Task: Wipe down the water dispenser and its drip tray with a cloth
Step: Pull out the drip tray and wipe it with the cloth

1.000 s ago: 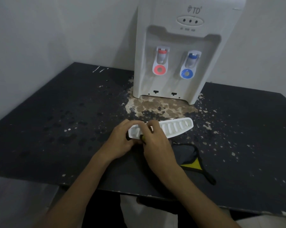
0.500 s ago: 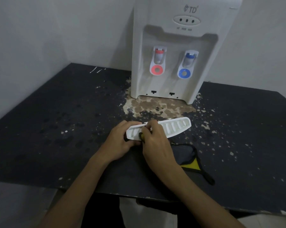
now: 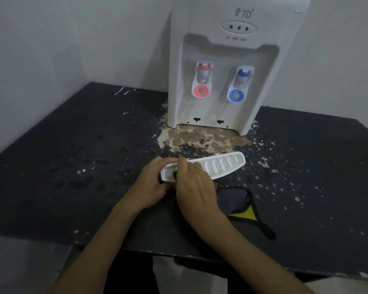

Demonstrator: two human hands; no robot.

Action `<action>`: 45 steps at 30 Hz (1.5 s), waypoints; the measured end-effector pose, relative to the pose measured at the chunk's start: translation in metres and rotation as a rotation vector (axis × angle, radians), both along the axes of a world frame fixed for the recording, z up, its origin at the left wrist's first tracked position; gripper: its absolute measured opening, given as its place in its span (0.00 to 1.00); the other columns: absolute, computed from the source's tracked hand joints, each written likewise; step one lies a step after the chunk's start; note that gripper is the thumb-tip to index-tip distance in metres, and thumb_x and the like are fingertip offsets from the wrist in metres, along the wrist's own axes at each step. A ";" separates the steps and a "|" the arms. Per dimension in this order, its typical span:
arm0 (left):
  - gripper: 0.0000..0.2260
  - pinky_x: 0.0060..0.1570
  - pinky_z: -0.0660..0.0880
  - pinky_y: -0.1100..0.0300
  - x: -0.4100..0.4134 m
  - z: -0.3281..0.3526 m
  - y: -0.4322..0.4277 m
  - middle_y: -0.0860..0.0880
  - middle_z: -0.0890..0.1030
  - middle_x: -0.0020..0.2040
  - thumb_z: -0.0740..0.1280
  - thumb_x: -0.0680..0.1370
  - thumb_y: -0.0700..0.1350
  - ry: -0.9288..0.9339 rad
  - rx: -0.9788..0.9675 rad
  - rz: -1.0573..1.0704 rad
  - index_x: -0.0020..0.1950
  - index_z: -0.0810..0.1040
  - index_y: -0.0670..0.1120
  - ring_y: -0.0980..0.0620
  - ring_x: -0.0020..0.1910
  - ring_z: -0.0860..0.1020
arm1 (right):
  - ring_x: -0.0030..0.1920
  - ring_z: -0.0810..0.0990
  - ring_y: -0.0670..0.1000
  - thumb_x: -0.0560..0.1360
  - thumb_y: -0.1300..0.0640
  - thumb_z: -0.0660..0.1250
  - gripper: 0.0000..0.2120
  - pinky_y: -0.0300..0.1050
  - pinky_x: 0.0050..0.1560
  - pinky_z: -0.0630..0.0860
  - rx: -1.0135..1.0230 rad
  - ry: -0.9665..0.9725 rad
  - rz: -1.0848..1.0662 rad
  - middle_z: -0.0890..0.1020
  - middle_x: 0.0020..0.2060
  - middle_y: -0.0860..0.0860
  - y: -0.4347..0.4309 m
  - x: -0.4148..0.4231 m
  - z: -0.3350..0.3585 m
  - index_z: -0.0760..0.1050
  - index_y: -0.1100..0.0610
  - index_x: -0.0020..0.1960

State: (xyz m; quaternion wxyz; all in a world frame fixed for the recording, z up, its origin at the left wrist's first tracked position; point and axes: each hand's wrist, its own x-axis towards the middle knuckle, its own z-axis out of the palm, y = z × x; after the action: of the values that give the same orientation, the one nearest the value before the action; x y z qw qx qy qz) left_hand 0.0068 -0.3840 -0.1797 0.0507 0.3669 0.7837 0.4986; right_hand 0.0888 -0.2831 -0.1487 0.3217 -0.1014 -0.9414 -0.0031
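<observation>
Tray [image 3: 221, 165] in left hand [image 3: 151, 187]: white, slotted. Cloth [image 3: 234, 198] right of right hand [image 3: 195, 187]: grey, yellow triangle, black edging. Dispenser [image 3: 227, 49] beyond both hands: white, red tap [image 3: 202, 90], blue tap [image 3: 236, 95]. Table [image 3: 73, 155]: black, pale speckles, tan blotch beyond the tray.

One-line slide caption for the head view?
Left hand holds the white drip tray while the right hand presses a dark cloth onto it, in front of the water dispenser.
</observation>
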 end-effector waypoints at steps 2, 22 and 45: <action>0.25 0.47 0.69 0.73 0.001 0.001 0.000 0.55 0.76 0.49 0.71 0.69 0.35 0.009 0.010 0.001 0.57 0.73 0.60 0.61 0.48 0.76 | 0.28 0.75 0.49 0.69 0.62 0.56 0.09 0.40 0.25 0.66 0.010 -0.005 0.007 0.76 0.28 0.50 -0.002 0.000 -0.002 0.75 0.58 0.44; 0.27 0.45 0.68 0.74 0.000 0.001 0.001 0.55 0.75 0.47 0.70 0.68 0.32 0.039 0.003 -0.014 0.60 0.74 0.57 0.62 0.46 0.75 | 0.41 0.76 0.54 0.74 0.65 0.61 0.10 0.44 0.38 0.70 -0.187 -0.301 0.170 0.77 0.42 0.55 0.007 0.008 0.011 0.69 0.62 0.55; 0.27 0.49 0.71 0.67 -0.002 -0.003 0.002 0.52 0.74 0.49 0.77 0.67 0.39 0.039 -0.024 0.008 0.63 0.74 0.54 0.57 0.49 0.75 | 0.43 0.78 0.55 0.66 0.70 0.73 0.12 0.35 0.48 0.70 -0.438 -0.014 0.262 0.80 0.43 0.56 0.048 0.017 0.004 0.79 0.63 0.49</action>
State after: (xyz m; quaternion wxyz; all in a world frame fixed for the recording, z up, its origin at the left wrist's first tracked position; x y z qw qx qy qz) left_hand 0.0050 -0.3823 -0.1823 0.0378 0.3726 0.7919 0.4824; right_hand 0.1058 -0.2352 -0.1446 0.2832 -0.0460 -0.9269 0.2420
